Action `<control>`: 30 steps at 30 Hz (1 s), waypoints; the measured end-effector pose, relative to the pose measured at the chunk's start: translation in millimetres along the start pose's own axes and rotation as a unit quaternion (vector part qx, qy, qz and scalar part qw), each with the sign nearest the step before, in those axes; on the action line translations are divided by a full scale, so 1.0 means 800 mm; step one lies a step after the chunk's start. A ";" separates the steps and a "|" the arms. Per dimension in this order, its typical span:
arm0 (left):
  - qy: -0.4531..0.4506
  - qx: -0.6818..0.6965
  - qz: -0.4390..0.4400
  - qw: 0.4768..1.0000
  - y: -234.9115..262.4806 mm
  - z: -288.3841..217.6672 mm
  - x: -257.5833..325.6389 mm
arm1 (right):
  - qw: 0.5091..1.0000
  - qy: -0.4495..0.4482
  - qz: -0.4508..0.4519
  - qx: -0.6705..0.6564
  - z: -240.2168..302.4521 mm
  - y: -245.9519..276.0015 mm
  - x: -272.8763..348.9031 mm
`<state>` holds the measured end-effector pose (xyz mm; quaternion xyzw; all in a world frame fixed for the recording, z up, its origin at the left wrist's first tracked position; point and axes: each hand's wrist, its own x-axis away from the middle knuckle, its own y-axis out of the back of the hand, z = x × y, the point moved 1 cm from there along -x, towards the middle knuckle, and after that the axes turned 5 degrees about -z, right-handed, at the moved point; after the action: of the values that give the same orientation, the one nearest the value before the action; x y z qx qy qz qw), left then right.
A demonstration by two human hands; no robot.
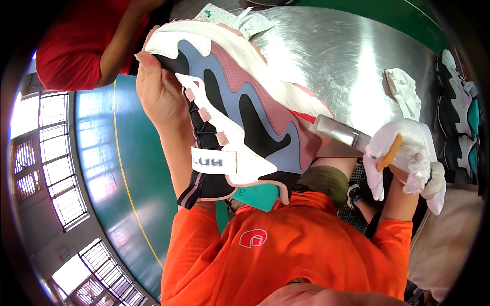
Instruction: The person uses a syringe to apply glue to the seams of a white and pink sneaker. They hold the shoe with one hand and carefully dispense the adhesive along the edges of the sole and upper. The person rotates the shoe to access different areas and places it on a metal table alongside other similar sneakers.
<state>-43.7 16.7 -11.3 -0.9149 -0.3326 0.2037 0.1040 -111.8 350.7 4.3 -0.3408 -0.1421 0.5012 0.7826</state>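
Note:
My bare left hand (159,94) grips a sneaker (229,109) by its toe end, fingers partly hidden behind it. White, blue, pink and black panels cover the sneaker's side; its thick white sole faces up and right. A teal insole (258,197) sticks out of its opening. In a white glove, my right hand (411,158) is closed around a clear syringe (343,132) with a red tip. That tip lies at the seam between upper and sole near the heel; whether it touches, I cannot tell. A tan strip (390,152) lies across the gloved fingers.
Behind the sneaker spreads a shiny metal table (326,56). White cloths lie on it, one crumpled cloth (403,92) at the right and another (237,20) at the back. More sneakers (456,107) stand at the far right. A person in a red sleeve (81,56) is at upper left.

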 end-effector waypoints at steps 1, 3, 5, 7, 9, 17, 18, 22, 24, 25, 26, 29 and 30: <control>-0.001 -0.008 -0.003 1.000 0.000 -0.001 0.001 | 1.000 0.001 -0.004 0.004 0.002 -0.002 0.003; 0.003 -0.015 -0.007 1.000 0.002 -0.003 0.003 | 1.000 0.002 -0.013 0.006 0.004 -0.003 0.010; 0.010 -0.021 -0.010 1.000 0.003 -0.003 0.003 | 1.000 0.010 -0.020 0.009 0.002 -0.003 0.017; 0.019 -0.027 -0.017 0.999 0.005 -0.002 0.004 | 0.999 0.016 -0.029 0.009 0.000 -0.004 0.026; 0.036 -0.011 -0.013 0.999 0.015 -0.002 0.002 | 0.999 0.020 -0.033 0.004 -0.003 -0.005 0.033; 0.132 -0.043 -0.058 0.989 0.019 -0.007 0.004 | 0.996 0.054 -0.063 -0.034 -0.028 -0.004 0.065; 0.150 -0.038 -0.117 0.981 0.007 -0.008 0.011 | 0.995 0.059 -0.069 -0.039 -0.032 -0.005 0.070; 0.222 -0.002 0.039 0.974 0.074 -0.011 -0.009 | 0.993 0.071 -0.070 -0.070 -0.045 -0.003 0.079; 0.248 -0.005 0.090 0.965 0.074 -0.028 -0.007 | 0.991 0.076 -0.067 -0.088 -0.052 -0.003 0.080; 0.249 -0.008 0.098 0.964 0.068 -0.028 -0.007 | 0.990 0.081 -0.073 -0.094 -0.055 -0.002 0.082; 0.244 -0.014 0.099 0.964 0.065 -0.029 -0.002 | 0.988 0.087 -0.076 -0.099 -0.059 -0.003 0.081; 0.215 -0.041 0.070 0.973 0.064 -0.046 0.017 | 0.984 0.093 -0.081 -0.125 -0.072 -0.003 0.075; 0.202 -0.052 0.057 0.976 0.064 -0.051 0.024 | 0.983 0.094 -0.080 -0.133 -0.077 -0.001 0.070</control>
<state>16.7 -11.8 3.1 -0.9589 -0.2619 0.0022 0.1091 -50.5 376.0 -46.4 -0.4747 -0.1598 0.3794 0.7779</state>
